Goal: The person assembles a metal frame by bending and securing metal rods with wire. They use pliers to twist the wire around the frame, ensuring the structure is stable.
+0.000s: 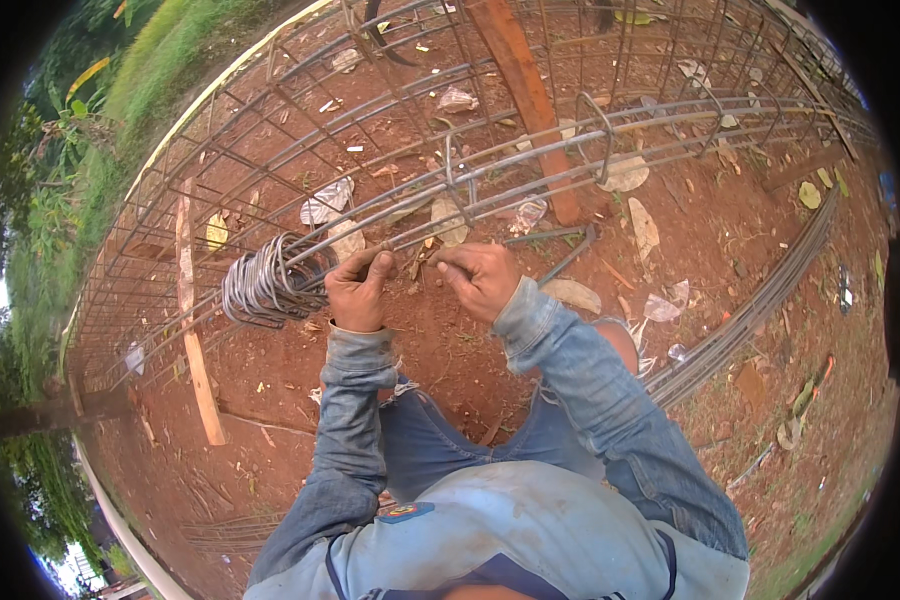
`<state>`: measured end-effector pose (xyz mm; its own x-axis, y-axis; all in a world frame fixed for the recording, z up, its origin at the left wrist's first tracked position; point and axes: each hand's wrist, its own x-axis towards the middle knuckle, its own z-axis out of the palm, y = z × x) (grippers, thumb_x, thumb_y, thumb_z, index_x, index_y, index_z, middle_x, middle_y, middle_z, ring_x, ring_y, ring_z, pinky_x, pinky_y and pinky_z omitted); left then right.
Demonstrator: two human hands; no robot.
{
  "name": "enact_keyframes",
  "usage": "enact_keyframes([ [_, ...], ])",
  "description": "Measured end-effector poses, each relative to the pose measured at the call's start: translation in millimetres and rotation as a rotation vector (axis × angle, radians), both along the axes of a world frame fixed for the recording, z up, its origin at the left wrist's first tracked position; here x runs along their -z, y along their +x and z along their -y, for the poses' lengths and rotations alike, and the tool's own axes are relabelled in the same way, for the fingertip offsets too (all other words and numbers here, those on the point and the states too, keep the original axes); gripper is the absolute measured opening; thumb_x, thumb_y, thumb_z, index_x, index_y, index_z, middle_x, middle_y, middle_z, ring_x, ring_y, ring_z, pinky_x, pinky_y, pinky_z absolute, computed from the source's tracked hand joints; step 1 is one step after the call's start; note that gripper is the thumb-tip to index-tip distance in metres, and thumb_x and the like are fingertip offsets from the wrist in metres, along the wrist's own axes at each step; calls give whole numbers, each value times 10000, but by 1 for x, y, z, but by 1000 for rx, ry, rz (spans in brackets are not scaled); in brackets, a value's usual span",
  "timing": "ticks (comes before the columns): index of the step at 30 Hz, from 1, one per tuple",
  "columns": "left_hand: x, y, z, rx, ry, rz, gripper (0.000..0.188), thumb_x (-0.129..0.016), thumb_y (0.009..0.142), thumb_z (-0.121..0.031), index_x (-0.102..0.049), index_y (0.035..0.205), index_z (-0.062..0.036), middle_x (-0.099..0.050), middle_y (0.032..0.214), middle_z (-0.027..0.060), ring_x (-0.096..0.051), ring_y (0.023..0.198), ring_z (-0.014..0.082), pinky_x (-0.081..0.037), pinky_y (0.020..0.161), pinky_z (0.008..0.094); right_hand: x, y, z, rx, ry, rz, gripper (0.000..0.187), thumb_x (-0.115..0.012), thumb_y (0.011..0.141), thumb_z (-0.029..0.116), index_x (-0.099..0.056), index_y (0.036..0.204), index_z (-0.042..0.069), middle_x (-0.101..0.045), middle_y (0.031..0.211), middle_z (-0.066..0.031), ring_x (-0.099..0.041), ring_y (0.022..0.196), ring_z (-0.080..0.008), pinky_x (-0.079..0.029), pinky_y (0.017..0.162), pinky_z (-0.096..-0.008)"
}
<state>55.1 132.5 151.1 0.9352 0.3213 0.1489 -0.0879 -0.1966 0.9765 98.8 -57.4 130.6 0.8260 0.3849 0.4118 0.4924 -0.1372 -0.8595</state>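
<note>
My left hand [361,287] is closed, thumb pressed against the fingertips, just below the long steel bars [410,235]. To its right, my right hand [481,280] is pinched in the same way, a short gap apart from it. Whatever thin thing the fingers may hold is too small to make out. Left of my left hand, a bunch of bent steel stirrups [270,283] hangs around the bars. Farther right, single stirrups [454,165] stand spaced along them.
A reddish wooden plank [522,90] and a lighter one [196,340] lie under the bars. Beyond spreads a welded-looking rebar grid [300,105]. A bundle of rods [760,310] rests on the ground at right. An angled metal piece [567,262] lies near my right hand.
</note>
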Motion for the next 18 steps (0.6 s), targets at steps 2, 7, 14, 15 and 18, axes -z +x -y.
enact_keyframes([
  [2, -2, -1, -3, 33, 29, -35, 236, -692, 836, -155, -665, 936, 58, -665, 765, 97, -622, 670, 142, -519, 627, 262, -2, 2, 2, -22, -35, 17, 130, -606, 809, 119, -672, 884, 37, -656, 760, -137, -642, 688, -300, -512, 617, -379],
  [7, -5, 0, -4, 55, 39, -49, 235, -683, 844, -161, -660, 929, 57, -662, 760, 95, -626, 670, 147, -524, 623, 265, 4, 6, 1, -98, -19, 56, 126, -604, 805, 108, -669, 882, 32, -655, 763, -137, -641, 692, -303, -512, 628, -388],
  [14, 7, 1, 14, -180, -250, 115, 158, -627, 877, -127, -639, 920, 25, -662, 804, 108, -639, 681, 160, -561, 599, 276, 24, -9, -23, -221, 133, -267, 166, -558, 869, 110, -640, 958, -4, -653, 827, -131, -630, 753, -244, -502, 677, -353],
  [15, 12, 3, 15, -212, -312, 129, 144, -620, 881, -121, -638, 913, 18, -664, 810, 109, -643, 686, 163, -564, 598, 277, 25, -12, -25, -280, 185, -435, 174, -549, 891, 119, -633, 978, -6, -648, 815, -107, -617, 729, -203, -496, 654, -330],
  [18, 18, 6, 15, -282, -396, 147, 132, -616, 885, -116, -642, 924, 8, -667, 830, 102, -642, 705, 159, -563, 622, 286, 11, -12, -25, -274, 161, -682, 194, -537, 923, 142, -614, 1017, -9, -623, 774, -53, -565, 668, -121, -463, 583, -276],
])
